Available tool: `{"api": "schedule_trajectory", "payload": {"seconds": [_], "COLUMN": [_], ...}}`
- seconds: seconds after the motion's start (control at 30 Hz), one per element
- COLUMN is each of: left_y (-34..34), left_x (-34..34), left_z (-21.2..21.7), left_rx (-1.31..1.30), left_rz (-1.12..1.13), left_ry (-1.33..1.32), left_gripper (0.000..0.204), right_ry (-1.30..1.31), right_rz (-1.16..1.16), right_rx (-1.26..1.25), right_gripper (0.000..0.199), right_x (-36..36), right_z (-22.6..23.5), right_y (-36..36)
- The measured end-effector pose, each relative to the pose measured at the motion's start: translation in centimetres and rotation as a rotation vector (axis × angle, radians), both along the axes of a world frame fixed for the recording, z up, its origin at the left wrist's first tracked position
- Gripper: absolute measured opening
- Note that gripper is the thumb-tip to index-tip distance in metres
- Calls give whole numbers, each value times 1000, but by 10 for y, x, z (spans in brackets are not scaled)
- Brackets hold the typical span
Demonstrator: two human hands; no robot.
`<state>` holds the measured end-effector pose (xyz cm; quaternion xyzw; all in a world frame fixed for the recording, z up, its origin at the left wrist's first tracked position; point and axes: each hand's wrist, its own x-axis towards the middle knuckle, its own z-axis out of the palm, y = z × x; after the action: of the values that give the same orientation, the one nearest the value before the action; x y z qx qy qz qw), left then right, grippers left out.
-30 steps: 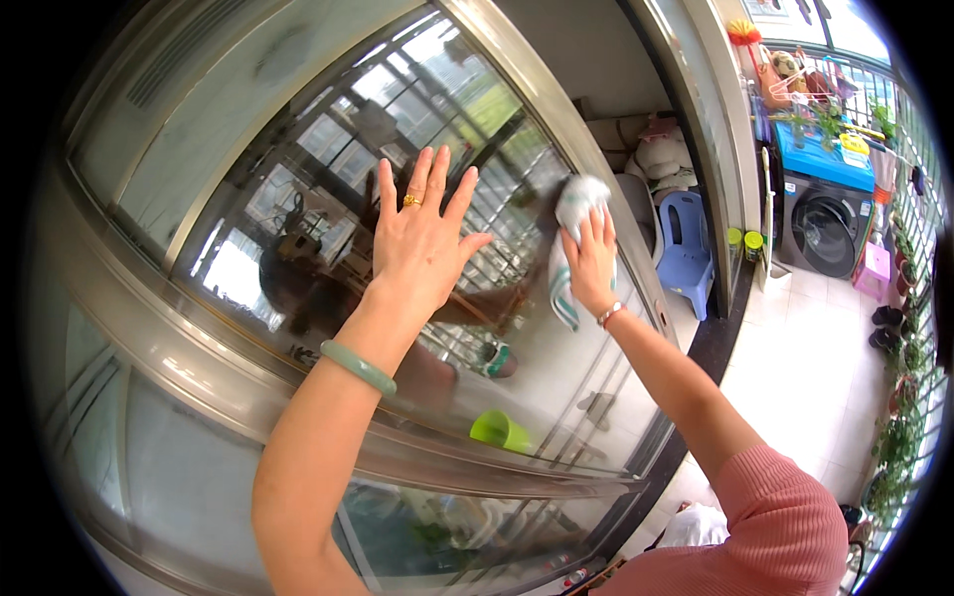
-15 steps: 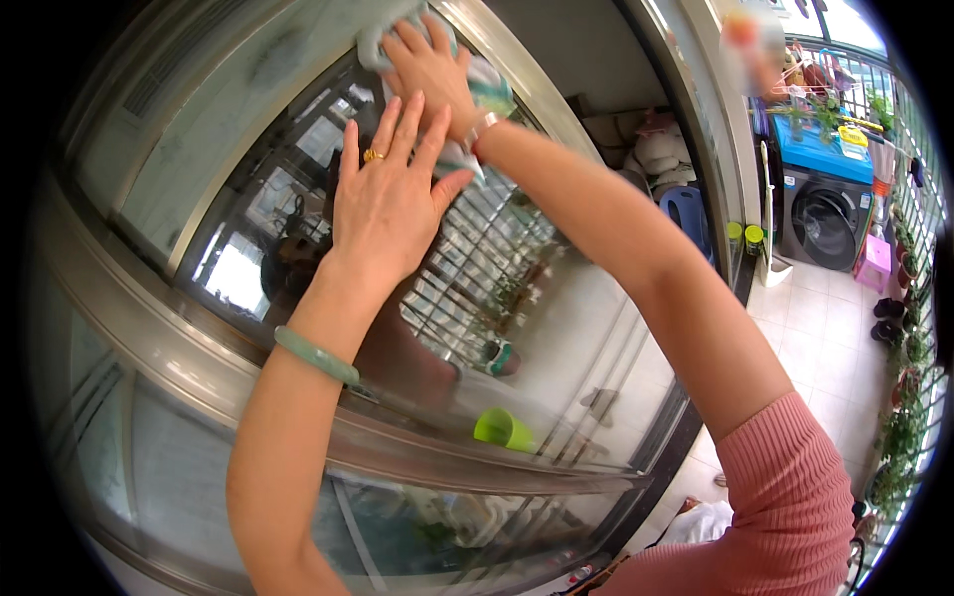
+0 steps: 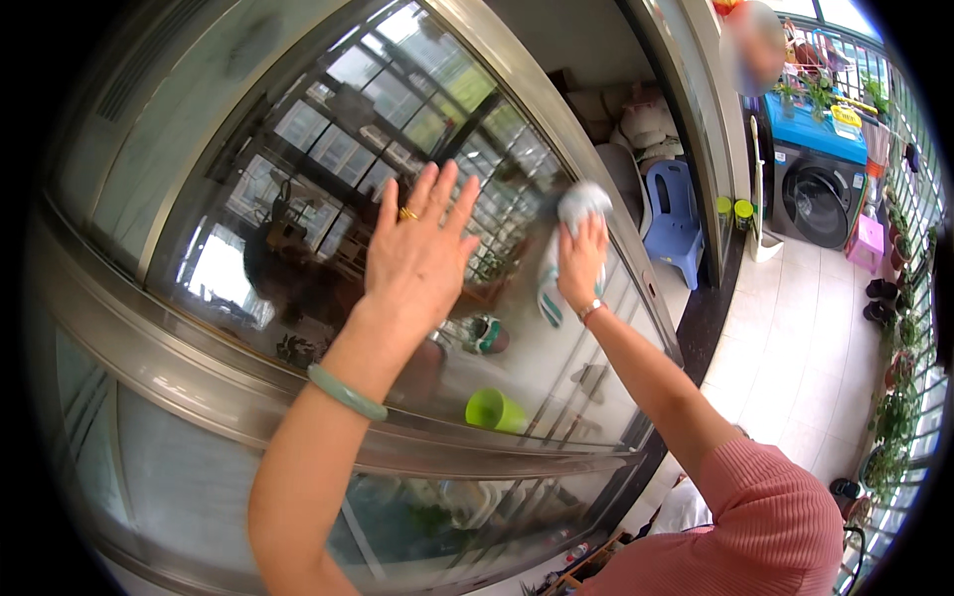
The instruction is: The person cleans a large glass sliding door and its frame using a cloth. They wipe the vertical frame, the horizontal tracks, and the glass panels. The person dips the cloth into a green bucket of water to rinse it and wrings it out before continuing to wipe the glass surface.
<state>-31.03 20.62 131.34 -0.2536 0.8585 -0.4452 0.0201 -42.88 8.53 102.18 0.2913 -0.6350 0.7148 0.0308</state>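
The left hand [image 3: 417,253] lies flat against the glass door [image 3: 298,199] with its fingers spread and holding nothing, a gold ring on one finger and a pale green bangle [image 3: 346,391] on the wrist. Further along the pane, the right hand [image 3: 581,268] presses a cleaning cloth [image 3: 571,214] to the glass, its fingers laid over the cloth's middle. The cloth is whitish with green edging, bunched above the fingertips and hanging in a strip below the palm, near the door's metal frame [image 3: 556,129].
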Motion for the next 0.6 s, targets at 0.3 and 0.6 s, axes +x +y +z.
{"api": "schedule_trajectory", "payload": {"seconds": [0.3, 0.6], "left_y": [36, 36], "left_x": [28, 34], "left_z": [-39, 64], "left_rx": [121, -189], "left_rz": [64, 45], "left_ry": [-94, 63], "left_gripper": [60, 54], "right_ry": [220, 500], "right_rz": [254, 119], "right_rx": [-225, -408], "right_gripper": [49, 56], "right_x": [98, 102], "right_z": [64, 289], "right_y": [66, 65]}}
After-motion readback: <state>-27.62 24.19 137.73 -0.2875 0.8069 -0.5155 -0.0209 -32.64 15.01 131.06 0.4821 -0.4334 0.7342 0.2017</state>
